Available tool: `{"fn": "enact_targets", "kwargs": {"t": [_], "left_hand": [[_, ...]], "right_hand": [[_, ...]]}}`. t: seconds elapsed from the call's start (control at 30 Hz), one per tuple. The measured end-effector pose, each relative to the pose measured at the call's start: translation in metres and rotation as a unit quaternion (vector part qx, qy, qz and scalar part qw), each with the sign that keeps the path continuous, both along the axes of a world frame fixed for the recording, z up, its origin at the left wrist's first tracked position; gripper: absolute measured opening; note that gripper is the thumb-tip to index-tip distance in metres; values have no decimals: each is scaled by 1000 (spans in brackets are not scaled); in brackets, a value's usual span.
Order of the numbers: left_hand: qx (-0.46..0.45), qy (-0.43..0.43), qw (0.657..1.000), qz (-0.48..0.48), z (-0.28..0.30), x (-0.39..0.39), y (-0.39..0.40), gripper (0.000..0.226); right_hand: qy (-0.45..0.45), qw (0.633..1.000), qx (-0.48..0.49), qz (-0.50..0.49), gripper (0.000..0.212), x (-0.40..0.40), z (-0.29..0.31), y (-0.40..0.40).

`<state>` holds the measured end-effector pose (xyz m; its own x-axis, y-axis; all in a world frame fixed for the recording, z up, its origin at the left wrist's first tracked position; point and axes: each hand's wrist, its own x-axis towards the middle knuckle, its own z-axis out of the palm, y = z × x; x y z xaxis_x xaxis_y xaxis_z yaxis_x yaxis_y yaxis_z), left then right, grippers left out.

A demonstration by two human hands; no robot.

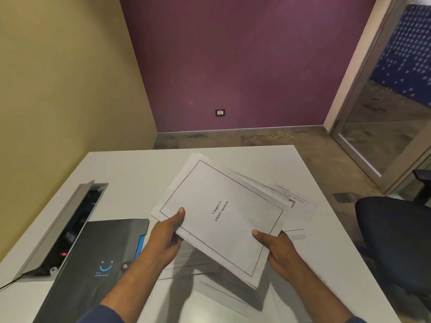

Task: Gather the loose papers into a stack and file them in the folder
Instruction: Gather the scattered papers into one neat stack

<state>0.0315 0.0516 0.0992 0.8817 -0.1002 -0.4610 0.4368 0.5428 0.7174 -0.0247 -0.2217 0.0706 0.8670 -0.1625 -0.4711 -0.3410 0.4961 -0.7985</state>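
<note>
At the far left of the white rectangular counter [130, 173], a grey metal cable hatch [58, 229] is seen with its lid propped open. Just right of the hatch, a dark grey plastic folder [93, 252] with a blue smile mark is laid flat on the counter. Right of the folder, a stack of white printed papers [221, 215] is held tilted above the counter, its top sheet bordered by a thin black line and titled "Chapter 4 SWOT Analysis". The stack's near left edge is gripped by the left hand [163, 238], thumb on top. Its near right corner is gripped by the right hand [277, 250], thumb likewise on top. Beneath and to the right of the stack, several loose white sheets [300, 210] are left lying on the counter. Beyond the counter's right edge, a dark upholstered chair [396, 229] is visible.
</note>
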Motion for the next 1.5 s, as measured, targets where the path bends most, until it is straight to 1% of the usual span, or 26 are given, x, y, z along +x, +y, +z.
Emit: {"fn": "enact_targets", "kwargs": {"t": [0.03, 0.1, 0.13, 0.2, 0.3, 0.37, 0.43, 0.5, 0.57, 0.63, 0.67, 0.7, 0.77, 0.83, 0.87, 0.9, 0.97, 1.03, 1.1, 1.13, 1.2, 1.27, 1.4, 1.5], "left_hand": [[4, 8, 1000, -9, -3, 1, 6, 15], [1, 29, 1000, 4, -8, 3, 20, 12], [1, 33, 999, 10, -9, 5, 28, 16], [12, 14, 1000, -25, -8, 9, 44, 34], [75, 3, 993, -90, -6, 17, 50, 50], [137, 8, 981, -140, -5, 18, 45, 51], [164, 13, 969, -185, -3, 15, 39, 48], [176, 8, 967, -183, -3, 13, 35, 51], [223, -9, 962, -155, -7, 13, 33, 53], [282, -36, 950, -128, -12, 12, 30, 49], [301, -54, 945, -116, -13, 11, 27, 45], [312, -75, 941, -103, -15, 8, 25, 43], [334, -127, 931, -70, -17, 2, 21, 36], [373, -179, 908, -59, -25, -5, 20, 25], [395, -188, 896, -69, -31, -8, 20, 21], [413, -183, 888, -84, -39, -13, 19, 19], [440, -163, 876, -115, -58, -22, 17, 11], [450, -154, 870, -129, -71, -31, 12, 7], [455, -152, 869, -125, -77, -35, 7, 11], [458, -146, 869, -118, -78, -35, 5, 11], [463, -130, 871, -99, -77, -33, 4, 9], [472, -130, 868, -84, -74, -27, 3, 17], [522, -128, 840, -74, -61, -6, 9, 21], [565, -112, 815, -71, -58, 7, 14, 41]], "right_hand": [[4, 1000, -7, -2, 38, 1, 2, -5], [5, 1000, -17, 5, 36, 2, 5, -17], [3, 1000, -22, 14, 36, 2, 6, -23], [1, 999, -33, 39, 36, 3, 8, -34], [10, 995, -49, 88, 38, 5, 10, -42], [6, 990, -61, 130, 39, 7, 13, -37], [-5, 986, -83, 148, 40, 9, 14, -32], [-18, 984, -106, 142, 42, 12, 14, -30], [-29, 982, -132, 128, 45, 14, 14, -29], [-46, 978, -172, 113, 41, 15, 13, -27], [-63, 972, -200, 103, 34, 16, 12, -25], [-83, 967, -225, 86, 26, 16, 12, -21], [-132, 953, -270, 41, 18, 15, 9, -13], [-181, 930, -318, 30, 18, 11, -1, -5], [-183, 924, -334, 35, 22, 7, -10, -1], [-160, 925, -341, 41, 28, 1, -22, 2], [-83, 933, -348, 49, 36, -13, -47, 7], [-40, 934, -351, 50, 28, -24, -66, 10], [-35, 934, -352, 40, 18, -27, -74, 12], [-32, 936, -350, 38, 17, -27, -73, 14], [-28, 939, -342, 35, 23, -26, -71, 15], [-38, 940, -337, 33, 24, -24, -64, 13], [-56, 948, -307, 64, 13, -14, -48, 7], [-28, 963, -256, 84, 12, -5, -42, 3]]}}
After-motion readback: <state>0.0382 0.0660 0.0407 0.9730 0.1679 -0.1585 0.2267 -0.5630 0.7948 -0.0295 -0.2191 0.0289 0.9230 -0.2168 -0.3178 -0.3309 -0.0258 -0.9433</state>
